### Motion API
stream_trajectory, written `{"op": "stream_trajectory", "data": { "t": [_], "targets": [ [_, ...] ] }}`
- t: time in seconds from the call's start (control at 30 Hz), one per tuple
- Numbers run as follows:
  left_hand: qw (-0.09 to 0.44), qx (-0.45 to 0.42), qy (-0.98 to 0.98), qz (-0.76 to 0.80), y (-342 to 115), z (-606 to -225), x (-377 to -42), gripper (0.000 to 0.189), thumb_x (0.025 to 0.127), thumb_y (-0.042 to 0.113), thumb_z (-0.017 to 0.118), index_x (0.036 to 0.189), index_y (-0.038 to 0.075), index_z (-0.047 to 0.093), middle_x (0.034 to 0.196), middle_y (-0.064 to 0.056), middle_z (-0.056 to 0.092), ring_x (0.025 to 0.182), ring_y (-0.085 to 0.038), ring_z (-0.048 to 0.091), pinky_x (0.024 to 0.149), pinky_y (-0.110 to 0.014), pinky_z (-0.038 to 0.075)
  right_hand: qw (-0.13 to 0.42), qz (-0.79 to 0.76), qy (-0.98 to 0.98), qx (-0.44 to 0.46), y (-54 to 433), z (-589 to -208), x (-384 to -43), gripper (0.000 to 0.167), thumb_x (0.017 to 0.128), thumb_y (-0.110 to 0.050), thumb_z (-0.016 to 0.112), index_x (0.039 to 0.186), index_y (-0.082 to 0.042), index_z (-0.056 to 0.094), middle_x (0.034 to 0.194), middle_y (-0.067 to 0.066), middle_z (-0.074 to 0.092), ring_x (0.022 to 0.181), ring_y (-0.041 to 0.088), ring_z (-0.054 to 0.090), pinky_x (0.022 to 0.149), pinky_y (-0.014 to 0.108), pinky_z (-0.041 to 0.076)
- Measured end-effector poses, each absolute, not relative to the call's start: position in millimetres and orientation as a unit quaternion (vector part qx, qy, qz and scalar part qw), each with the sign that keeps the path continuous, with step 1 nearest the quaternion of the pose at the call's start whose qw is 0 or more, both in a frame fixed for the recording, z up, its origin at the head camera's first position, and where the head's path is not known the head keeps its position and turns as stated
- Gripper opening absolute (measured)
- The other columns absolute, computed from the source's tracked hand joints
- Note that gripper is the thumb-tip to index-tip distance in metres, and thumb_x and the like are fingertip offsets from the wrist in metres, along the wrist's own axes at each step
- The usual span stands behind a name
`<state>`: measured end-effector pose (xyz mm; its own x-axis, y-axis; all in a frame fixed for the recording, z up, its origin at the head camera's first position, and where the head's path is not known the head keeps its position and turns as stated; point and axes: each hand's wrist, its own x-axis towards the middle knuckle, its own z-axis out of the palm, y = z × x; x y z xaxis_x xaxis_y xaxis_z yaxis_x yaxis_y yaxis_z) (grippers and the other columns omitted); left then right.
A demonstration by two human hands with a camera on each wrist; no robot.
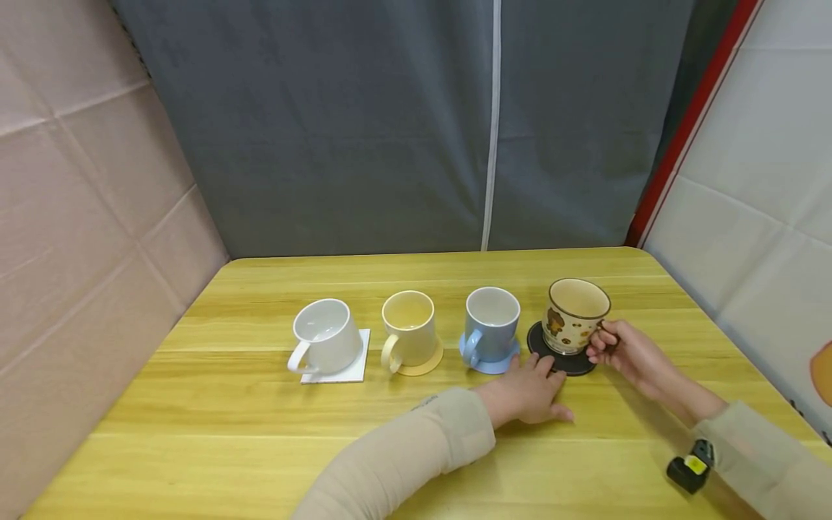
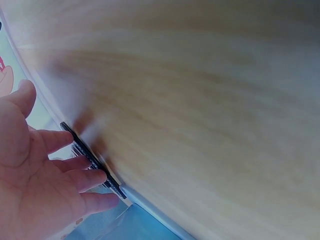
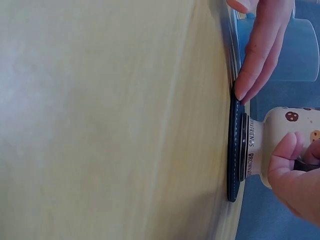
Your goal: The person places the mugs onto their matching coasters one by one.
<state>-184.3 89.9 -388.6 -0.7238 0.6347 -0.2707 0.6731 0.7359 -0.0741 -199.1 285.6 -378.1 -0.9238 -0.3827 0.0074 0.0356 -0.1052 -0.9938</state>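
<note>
A cream mug (image 1: 564, 331) with a brown printed pattern and dark rim stands upright on a round black coaster (image 1: 580, 367) at the right of the row. My right hand (image 1: 632, 359) pinches its handle; in the right wrist view the mug (image 3: 280, 135) sits on the coaster (image 3: 233, 150). My left hand (image 1: 529, 391) has its fingers spread, their tips touching the coaster's near left edge. The left wrist view shows the open palm (image 2: 45, 185) with straight fingers by the black coaster (image 2: 90, 155).
Left of the coaster stand a blue mug (image 1: 497, 336) on a blue coaster (image 1: 489, 367), a yellow mug (image 1: 416, 339) on a yellow coaster (image 1: 425, 366), and a white mug (image 1: 334, 347) on a square white coaster (image 1: 356, 368). A grey curtain (image 1: 357, 144) hangs behind the wooden table (image 1: 227, 426).
</note>
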Motion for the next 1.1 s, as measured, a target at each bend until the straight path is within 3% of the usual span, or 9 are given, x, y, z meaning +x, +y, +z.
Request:
{"op": "stream_trajectory", "data": {
  "t": [1.1],
  "targets": [
    [0.117,0.352,0.925,-0.077,90,-389,-184,0.069,0.084,0.068,0.034,0.143,0.032,0.027,0.15,0.005,0.019,0.137,-0.018,0.021,0.11,-0.041,0.02,0.13,-0.698,0.691,-0.137,283,-377,-188,0.034,0.102,-0.021,0.021,0.072,-0.011,0.033,0.073,-0.002,0.045,0.074,0.01,0.054,0.07,0.024,0.049]
  ]
}}
